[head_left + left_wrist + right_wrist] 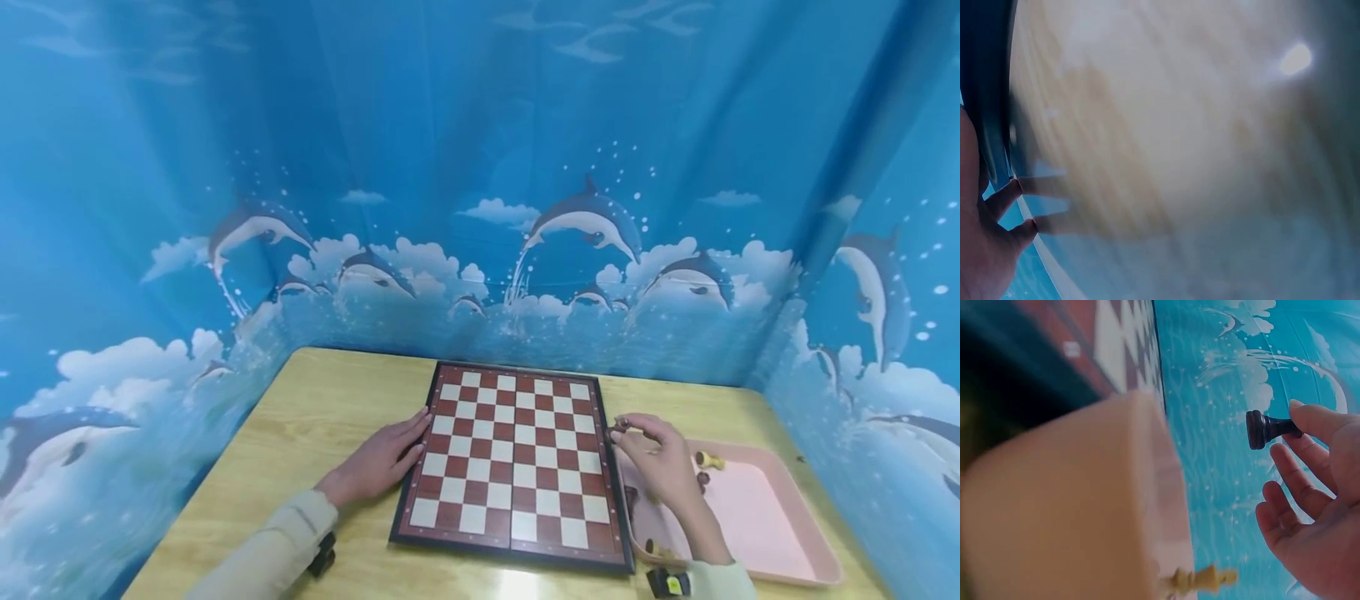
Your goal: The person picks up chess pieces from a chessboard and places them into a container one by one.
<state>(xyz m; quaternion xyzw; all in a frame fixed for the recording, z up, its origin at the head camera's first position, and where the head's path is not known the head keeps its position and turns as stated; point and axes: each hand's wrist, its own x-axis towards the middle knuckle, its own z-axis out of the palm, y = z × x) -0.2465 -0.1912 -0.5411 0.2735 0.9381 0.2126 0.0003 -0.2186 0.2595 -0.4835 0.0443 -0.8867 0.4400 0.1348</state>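
Note:
A brown-and-white chessboard [517,467] lies flat on the wooden table, with no pieces on its squares. My left hand [381,460] rests at the board's left edge, fingers extended and touching it. In the left wrist view only part of that hand [991,237] shows, beside the board's dark side. Between thumb and forefinger, my right hand [663,467] pinches a dark chess piece [1266,429] by its narrow end, base pointing away from the palm. Which kind of piece it is, I cannot tell. This hand is above the tray's left side, near the board's right edge.
A pink tray [806,521] stands right of the board, holding several light and dark chess pieces, including a light one [708,460] by its far rim. Pale wooden tabletop [300,425] extends left of the board. A blue dolphin-print curtain [450,208] surrounds the table's back and sides.

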